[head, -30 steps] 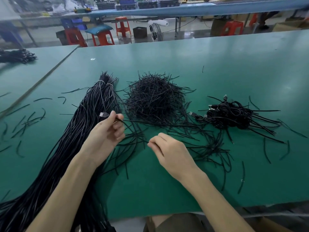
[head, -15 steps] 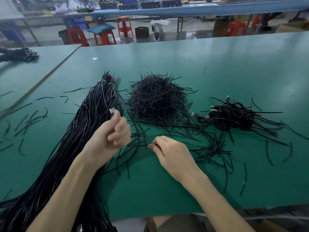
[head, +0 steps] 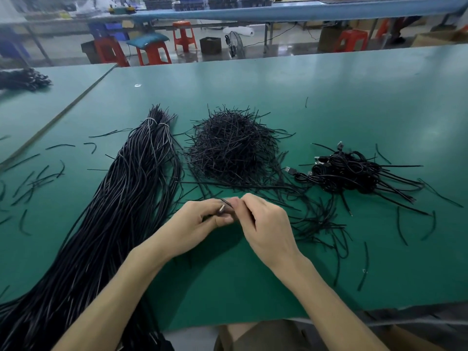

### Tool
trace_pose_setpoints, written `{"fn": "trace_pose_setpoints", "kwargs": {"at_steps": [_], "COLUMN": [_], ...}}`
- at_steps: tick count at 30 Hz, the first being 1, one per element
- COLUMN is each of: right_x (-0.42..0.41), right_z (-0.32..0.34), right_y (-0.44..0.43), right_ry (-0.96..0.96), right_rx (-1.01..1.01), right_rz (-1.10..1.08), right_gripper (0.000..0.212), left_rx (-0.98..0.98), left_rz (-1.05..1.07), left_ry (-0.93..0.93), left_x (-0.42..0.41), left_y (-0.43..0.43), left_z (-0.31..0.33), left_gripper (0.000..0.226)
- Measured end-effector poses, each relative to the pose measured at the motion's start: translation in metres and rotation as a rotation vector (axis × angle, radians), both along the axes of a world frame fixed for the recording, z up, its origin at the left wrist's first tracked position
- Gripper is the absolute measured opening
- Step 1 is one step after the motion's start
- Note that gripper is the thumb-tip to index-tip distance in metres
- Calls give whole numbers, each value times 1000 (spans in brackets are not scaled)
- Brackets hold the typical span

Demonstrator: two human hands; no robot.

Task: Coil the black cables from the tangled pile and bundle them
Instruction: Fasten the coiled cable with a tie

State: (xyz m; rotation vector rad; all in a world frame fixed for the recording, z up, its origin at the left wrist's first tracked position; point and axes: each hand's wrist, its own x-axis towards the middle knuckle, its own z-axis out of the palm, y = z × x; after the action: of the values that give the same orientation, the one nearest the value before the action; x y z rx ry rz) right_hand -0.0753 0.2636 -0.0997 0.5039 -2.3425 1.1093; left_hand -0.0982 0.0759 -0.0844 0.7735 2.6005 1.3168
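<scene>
**Desk:** What does the head view give you?

**Operator:** I see both hands meeting low over the green worktop [head: 329, 102], just in front of the mound of short black ties [head: 233, 150]. My left hand [head: 200, 219] has its fingers [head: 215, 202] curled round the plug end of a black cable [head: 220, 210]. The metal tip pokes up between the two hands.

**Desk:** And the right?

**Operator:** My right hand [head: 263, 224] is touching the left. Its fingers [head: 238, 203] pinch a thin black strand [head: 227, 202] right at the plug. I cannot tell whether that strand is a tie or part of the cable itself.

**Desk:** Where is the rest of the stock?

**Operator:** The long bunch of uncoiled cables [head: 131, 198] lies to my left. It runs from the near edge up to two pale bands at its far end. The coiled cables [head: 352, 173] sit well off to the right, with plugs and tie ends sticking out. I also see loose ties [head: 33, 181] scattered at the far left.
</scene>
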Motion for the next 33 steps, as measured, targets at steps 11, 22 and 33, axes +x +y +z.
{"fn": "trace_pose_setpoints", "kwargs": {"at_steps": [11,22,33], "right_x": [4,1,-3], "right_z": [0,1,1], "right_y": [1,-4,-2], "right_ry": [76,-168,-301], "right_rx": [42,350,374], "right_rz": [112,225,-42], "right_gripper": [34,29,52], "left_rx": [40,955,237], "left_rz": [-58,-9,65], "left_ry": [0,-499,-193], "left_x": [1,1,9], "left_y": [3,-3,-1], "left_z": [-6,14,11], "left_gripper": [42,54,56]}}
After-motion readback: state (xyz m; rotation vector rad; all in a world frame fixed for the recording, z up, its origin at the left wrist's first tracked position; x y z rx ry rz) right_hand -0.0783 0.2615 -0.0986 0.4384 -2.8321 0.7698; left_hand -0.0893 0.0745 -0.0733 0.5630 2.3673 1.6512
